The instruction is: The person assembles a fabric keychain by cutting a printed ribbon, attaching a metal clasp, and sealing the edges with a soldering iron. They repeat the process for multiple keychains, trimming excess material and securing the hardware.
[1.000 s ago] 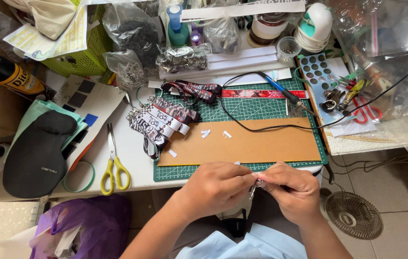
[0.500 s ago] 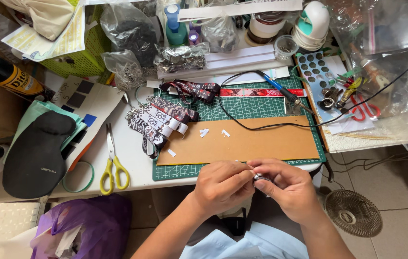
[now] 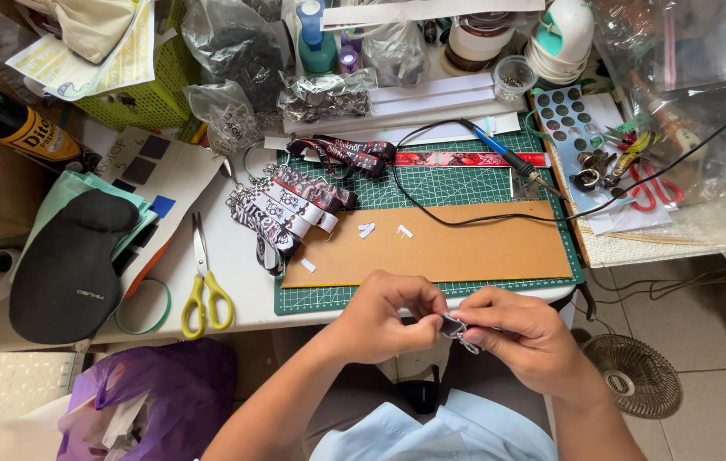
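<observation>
- the person's left hand (image 3: 389, 316) and right hand (image 3: 521, 337) meet just below the near edge of the work table (image 3: 235, 282), held off the surface and close to the body, likely so the small piece sits near the eyes for fine work;
- between them is a short strap piece with a metal clip (image 3: 459, 329); the left thumb and forefinger are closed in a pinch on its left end; the right fingers (image 3: 500, 320) are curled shut over its right end, with the clip poking out beneath; how the strap runs inside the right grip cannot be told;
- the piece lies at the fingertips of both hands, touching both, well apart from the brown board (image 3: 465, 252) on the green cutting mat (image 3: 431, 183);
- small white snippets (image 3: 367, 230) lie on the board, just beyond the hands;
- a pile of finished-looking printed strap loops with clips (image 3: 286, 209) lies at the mat's left edge, within easy reach of the left hand;
- yellow-handled scissors (image 3: 202, 290) lie left of the mat, blades pointing away; a corded soldering iron (image 3: 504, 158) rests at the far side of the mat, tip toward the right, apart from the hands;
- a black wrist rest (image 3: 68, 265) sits at the far left.
</observation>
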